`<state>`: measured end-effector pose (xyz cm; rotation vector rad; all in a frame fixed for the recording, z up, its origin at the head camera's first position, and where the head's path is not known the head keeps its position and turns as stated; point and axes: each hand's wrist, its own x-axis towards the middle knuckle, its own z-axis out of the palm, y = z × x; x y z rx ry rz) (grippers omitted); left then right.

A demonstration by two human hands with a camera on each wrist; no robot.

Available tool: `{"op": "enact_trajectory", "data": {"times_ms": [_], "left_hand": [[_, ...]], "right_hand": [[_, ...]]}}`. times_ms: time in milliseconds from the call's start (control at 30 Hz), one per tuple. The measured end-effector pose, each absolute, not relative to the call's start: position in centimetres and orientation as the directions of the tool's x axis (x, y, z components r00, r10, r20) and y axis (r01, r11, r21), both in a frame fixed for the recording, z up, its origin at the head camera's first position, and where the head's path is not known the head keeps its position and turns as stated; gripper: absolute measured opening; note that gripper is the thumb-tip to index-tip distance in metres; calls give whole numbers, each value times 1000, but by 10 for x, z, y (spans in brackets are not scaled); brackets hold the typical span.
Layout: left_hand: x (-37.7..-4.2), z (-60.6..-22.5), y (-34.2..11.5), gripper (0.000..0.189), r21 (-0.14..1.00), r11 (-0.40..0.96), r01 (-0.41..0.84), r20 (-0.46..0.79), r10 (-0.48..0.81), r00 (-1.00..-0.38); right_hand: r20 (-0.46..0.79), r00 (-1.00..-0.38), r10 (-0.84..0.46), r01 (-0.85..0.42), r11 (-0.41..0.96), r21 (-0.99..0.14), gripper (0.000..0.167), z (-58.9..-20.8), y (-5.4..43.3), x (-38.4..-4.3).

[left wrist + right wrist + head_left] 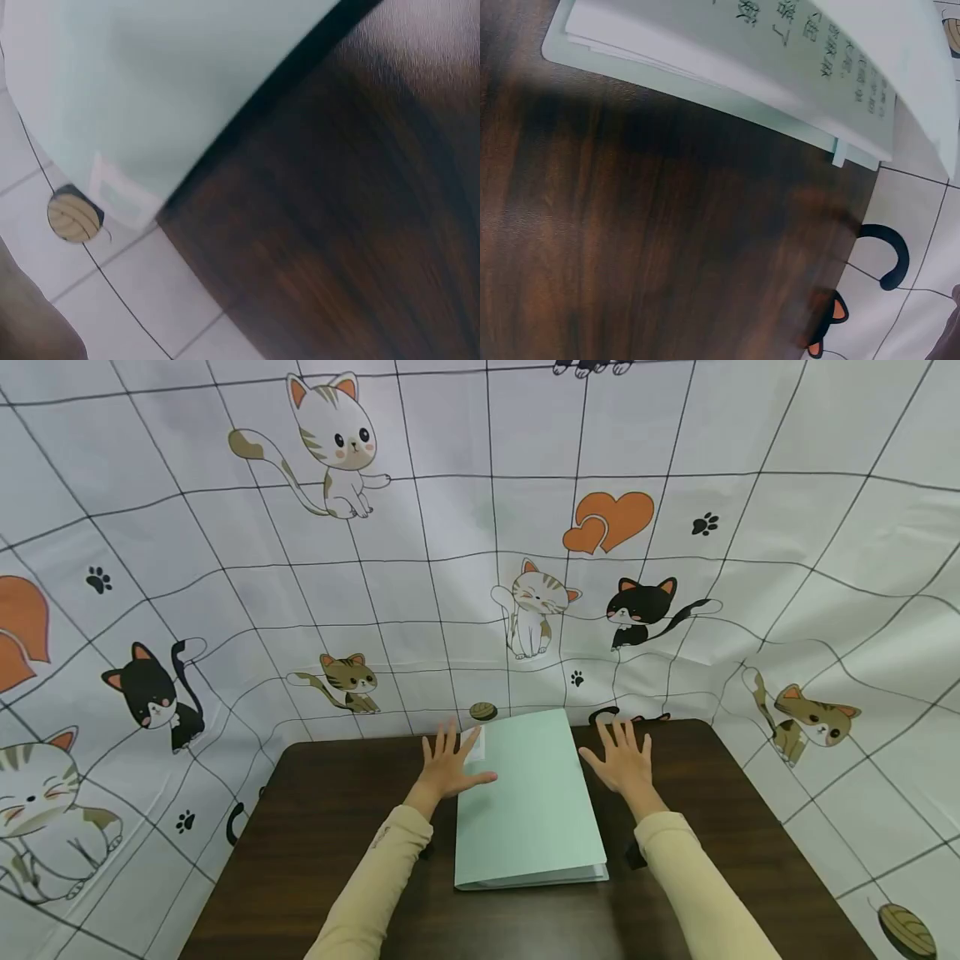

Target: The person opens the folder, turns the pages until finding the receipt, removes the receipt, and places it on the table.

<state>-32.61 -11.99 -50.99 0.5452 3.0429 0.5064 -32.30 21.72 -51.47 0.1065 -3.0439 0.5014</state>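
A pale green folder (pixel 528 810) lies closed on the dark wooden table, its cover slightly raised along the right side. Near its upper left corner is a white label (pixel 120 193). The right wrist view looks in under the cover at white sheets (pixel 727 67) with handwritten-looking characters and a small tab (pixel 840 152) at their edge. My left hand (pixel 446 770) has its fingers spread and overlaps the folder's upper left edge. To the right of the folder, my right hand (pixel 624 766) is spread too, holding nothing, thumb towards the folder's edge.
The brown table (pixel 345 843) extends on both sides of the folder. Behind and around it hangs a white gridded sheet (pixel 427 527) printed with cats, hearts, paw prints and yarn balls. Dark wrist straps (pixel 634 855) show below the sleeves.
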Motion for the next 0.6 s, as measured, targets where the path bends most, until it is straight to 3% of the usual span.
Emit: {"op": "enact_trajectory", "data": {"times_ms": [600], "left_hand": [[-292,-521,-60,99,351,793,497,61,511,-858]], "right_hand": [[17,-999,-42,-45,922,-384,76,-539,231,-313]]}}
